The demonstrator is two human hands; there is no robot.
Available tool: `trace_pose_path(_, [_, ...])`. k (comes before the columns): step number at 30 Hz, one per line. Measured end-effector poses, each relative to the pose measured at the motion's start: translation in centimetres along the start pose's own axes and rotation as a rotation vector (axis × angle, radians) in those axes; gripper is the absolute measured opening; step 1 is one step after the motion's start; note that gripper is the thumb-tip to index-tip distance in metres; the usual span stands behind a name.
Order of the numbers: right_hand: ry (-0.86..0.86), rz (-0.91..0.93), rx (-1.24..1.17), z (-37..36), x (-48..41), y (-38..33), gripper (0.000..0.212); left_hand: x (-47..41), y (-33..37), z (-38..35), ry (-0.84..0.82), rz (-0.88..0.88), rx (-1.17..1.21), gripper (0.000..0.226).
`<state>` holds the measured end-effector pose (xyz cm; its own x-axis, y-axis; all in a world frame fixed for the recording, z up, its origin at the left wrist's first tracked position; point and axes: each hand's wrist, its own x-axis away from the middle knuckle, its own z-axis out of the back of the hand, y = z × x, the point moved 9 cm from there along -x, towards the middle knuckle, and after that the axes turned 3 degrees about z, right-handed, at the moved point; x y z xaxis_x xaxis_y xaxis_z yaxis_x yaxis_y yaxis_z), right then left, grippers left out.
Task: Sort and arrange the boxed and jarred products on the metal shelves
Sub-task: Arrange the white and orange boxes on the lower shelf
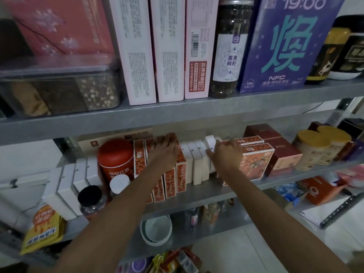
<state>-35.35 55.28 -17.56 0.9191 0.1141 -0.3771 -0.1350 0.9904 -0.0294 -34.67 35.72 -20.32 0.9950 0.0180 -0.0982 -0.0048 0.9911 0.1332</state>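
Orange boxes (180, 174) stand upright on middle shelf (216, 192), left hand (164, 152) flat-fingered upon them; right hand (226, 154) pinches white box (210, 140) alongside. Judged light, stiff, crushable: grip the side faces.

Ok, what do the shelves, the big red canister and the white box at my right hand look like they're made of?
Shelf: grey metal, matte, with a mottled, galvanised-looking surface and a folded front edge.
Red canister: tin or plastic, which one is unclear; it is glossy, with a soft highlight across its domed lid.
White box: thin card, matte, with crisp folded edges.
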Motion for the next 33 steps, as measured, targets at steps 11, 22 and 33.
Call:
trace_pose_path(11, [-0.156, 0.111, 0.264, -1.6, -0.8, -1.2, 0.062, 0.0, 0.2, 0.2, 0.044, -0.013, 0.020, 0.058])
trace_pose_path(22, [-0.010, 0.191, 0.125, -1.0, 0.5, 1.8, 0.061, -0.2, 0.2, 0.2, 0.066, -0.005, 0.002, 0.056])
trace_pose_path(33, [0.198, 0.131, -0.064, 0.4, 0.3, 3.3, 0.069, -0.2, 0.0, 0.2, 0.073, 0.008, 0.011, 0.055])
